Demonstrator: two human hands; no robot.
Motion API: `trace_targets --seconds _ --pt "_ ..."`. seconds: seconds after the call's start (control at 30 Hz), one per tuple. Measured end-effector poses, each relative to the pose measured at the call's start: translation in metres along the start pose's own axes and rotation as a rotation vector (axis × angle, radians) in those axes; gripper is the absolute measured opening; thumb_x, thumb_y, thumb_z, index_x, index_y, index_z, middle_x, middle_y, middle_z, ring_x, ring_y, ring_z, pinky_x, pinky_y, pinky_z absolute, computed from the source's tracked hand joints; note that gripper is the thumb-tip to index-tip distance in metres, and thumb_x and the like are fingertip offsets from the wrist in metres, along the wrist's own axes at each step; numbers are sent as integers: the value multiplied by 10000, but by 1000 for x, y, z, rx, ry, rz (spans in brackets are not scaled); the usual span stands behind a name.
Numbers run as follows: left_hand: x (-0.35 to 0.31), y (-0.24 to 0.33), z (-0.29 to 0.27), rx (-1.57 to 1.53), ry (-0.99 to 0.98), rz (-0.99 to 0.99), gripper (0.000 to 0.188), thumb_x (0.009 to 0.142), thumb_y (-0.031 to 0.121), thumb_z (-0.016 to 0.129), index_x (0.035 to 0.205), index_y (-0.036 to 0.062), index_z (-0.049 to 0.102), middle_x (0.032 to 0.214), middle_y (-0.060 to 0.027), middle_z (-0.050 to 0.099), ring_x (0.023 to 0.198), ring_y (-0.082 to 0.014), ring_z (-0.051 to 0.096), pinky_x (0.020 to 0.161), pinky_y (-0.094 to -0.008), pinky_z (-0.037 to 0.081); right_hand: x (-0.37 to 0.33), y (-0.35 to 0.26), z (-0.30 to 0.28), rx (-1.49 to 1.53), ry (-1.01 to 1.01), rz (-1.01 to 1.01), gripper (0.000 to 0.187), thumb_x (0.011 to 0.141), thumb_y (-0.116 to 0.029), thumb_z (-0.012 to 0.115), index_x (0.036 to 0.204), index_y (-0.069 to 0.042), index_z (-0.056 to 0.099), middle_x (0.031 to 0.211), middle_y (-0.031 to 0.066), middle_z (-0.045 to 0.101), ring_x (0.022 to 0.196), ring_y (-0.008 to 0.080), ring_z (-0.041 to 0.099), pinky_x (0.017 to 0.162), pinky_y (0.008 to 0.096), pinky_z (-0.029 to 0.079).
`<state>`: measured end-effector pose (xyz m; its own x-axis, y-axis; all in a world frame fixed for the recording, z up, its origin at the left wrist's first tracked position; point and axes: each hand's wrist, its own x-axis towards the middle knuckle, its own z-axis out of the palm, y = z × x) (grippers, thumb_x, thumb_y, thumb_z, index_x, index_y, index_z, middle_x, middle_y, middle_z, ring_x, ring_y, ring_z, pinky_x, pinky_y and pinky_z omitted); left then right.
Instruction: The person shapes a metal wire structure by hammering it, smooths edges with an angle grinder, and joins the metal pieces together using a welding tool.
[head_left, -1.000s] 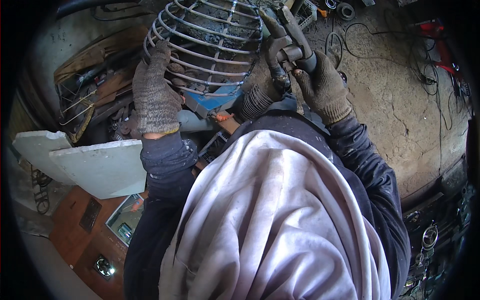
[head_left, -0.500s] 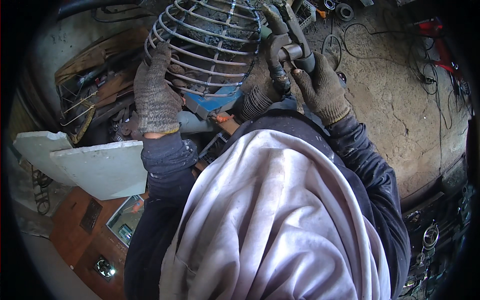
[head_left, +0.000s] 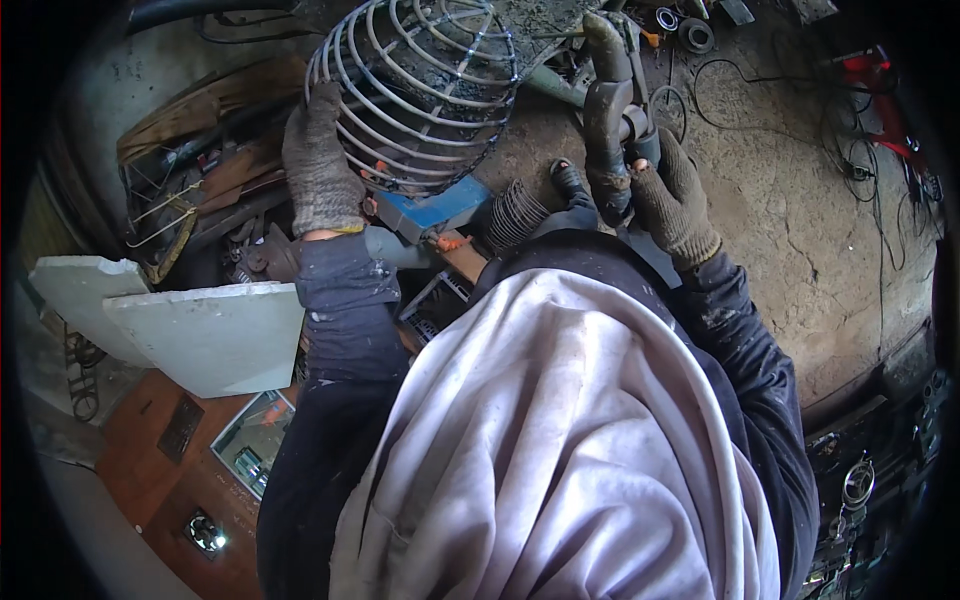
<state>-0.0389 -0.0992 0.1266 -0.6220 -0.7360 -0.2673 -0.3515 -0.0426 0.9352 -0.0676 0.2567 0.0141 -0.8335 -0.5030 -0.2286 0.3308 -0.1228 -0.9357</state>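
Observation:
My left hand [head_left: 322, 170], in a knitted grey-brown work glove, grips the left edge of a rounded cage [head_left: 430, 112] of curved metal rods. The cage lies tilted at the upper middle, with dark patches where its rods cross. In the same kind of glove, my right hand [head_left: 680, 200] is closed around the lower part of a heavy, dark, tong-like tool [head_left: 608, 110]. This tool has thick worn arms and a pivot joint, and stands right of the cage, apart from it. Its lower end is partly hidden by my fingers.
Below the cage sit a blue box [head_left: 445, 205] and a coiled spring [head_left: 517, 213]. Scrap wood and metal [head_left: 215, 180] fill the left, beside pale broken slabs [head_left: 205, 335]. Black cables [head_left: 875, 220] trail over the concrete floor [head_left: 790, 190], near a red object [head_left: 885, 110] at right.
The cage has turned in my left hand, its rods now slanting more steeply. The tool in my right hand has shifted right, away from the cage, uncovering a sandalled foot.

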Motion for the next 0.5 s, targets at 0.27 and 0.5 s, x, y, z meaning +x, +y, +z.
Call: trace_targets --seconds 0.27,0.5 --pt "16 5 -2 294 -13 174 565 906 420 676 1225 -42 615 1153 -124 651 1041 -217 596 945 -345 454 -3 -3 2 -88 -36 -10 405 980 -232 619 1274 31 526 1005 101 654 895 137 604 774 285 490" --pt "0 28 13 203 -27 106 534 882 382 718 1209 -30 625 1050 -93 654 983 -174 585 914 -314 444 -2 8 1 -45 -4 60 422 978 -228 631 1286 41 526 1019 101 658 905 135 599 800 289 486"
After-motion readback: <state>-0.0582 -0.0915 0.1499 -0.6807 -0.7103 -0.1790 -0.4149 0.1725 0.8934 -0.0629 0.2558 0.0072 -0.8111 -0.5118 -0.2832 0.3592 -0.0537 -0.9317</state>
